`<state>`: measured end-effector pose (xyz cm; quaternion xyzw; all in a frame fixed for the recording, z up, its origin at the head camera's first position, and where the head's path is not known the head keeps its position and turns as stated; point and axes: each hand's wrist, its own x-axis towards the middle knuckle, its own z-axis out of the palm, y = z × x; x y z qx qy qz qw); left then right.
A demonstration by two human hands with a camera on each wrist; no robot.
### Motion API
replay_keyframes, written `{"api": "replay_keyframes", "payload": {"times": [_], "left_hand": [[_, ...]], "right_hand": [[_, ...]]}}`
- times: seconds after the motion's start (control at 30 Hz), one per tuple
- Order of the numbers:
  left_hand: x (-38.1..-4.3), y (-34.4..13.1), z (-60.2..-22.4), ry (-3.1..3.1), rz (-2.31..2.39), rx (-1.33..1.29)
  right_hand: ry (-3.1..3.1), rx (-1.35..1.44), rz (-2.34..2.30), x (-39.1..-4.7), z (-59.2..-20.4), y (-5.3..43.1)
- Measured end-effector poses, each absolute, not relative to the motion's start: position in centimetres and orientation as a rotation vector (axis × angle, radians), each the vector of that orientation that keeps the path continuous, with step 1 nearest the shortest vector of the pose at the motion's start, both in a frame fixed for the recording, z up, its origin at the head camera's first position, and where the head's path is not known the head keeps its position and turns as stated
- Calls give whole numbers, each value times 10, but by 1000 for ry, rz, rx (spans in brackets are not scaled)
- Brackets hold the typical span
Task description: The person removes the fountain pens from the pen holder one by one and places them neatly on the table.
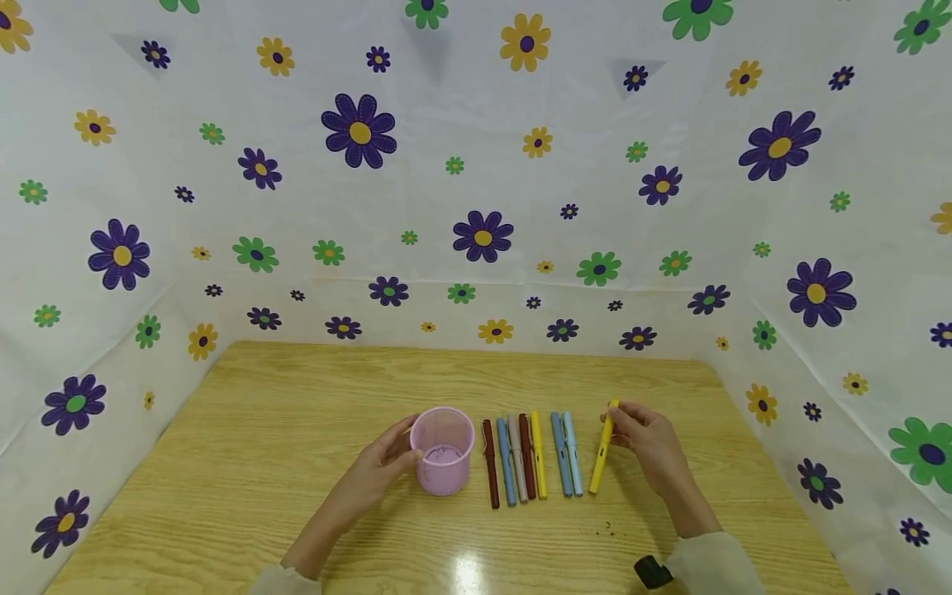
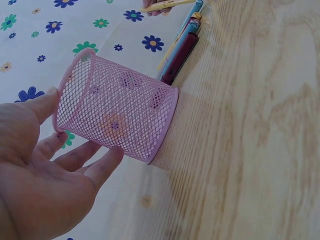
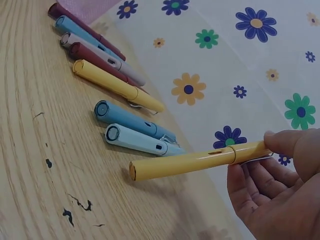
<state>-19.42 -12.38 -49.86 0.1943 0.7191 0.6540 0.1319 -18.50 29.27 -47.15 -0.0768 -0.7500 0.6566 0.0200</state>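
My left hand (image 1: 372,478) holds a pink mesh pen cup (image 1: 444,479) upright on the table. In the left wrist view its thumb lies at the rim and its fingertips against the mesh side. A yellow fountain pen (image 3: 195,162) is pinched near its capped end between thumb and fingers of my right hand (image 1: 656,450). That pen slants, its cap end up and its other end low over the wood. Left of it lie a light blue pen (image 1: 573,456) and a blue pen (image 1: 561,456), side by side. Another yellow pen (image 1: 539,456) ends the row nearer the cup.
That row also has dark red (image 1: 491,464), blue (image 1: 506,463) and greyish-pink (image 1: 516,460) pens, plus a second dark red pen (image 1: 527,456). Small dark marks (image 3: 75,205) spot the wooden table (image 1: 357,554). Flowered white cloth (image 1: 416,198) surrounds the back and sides.
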Motion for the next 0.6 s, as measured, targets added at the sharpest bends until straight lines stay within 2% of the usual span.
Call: {"api": "replay_keyframes", "payload": {"times": [0.6], "left_hand": [[-193, -123, -496, 2084, 1898, 551]], "right_hand": [[-2373, -300, 1954, -190, -479, 289]]}}
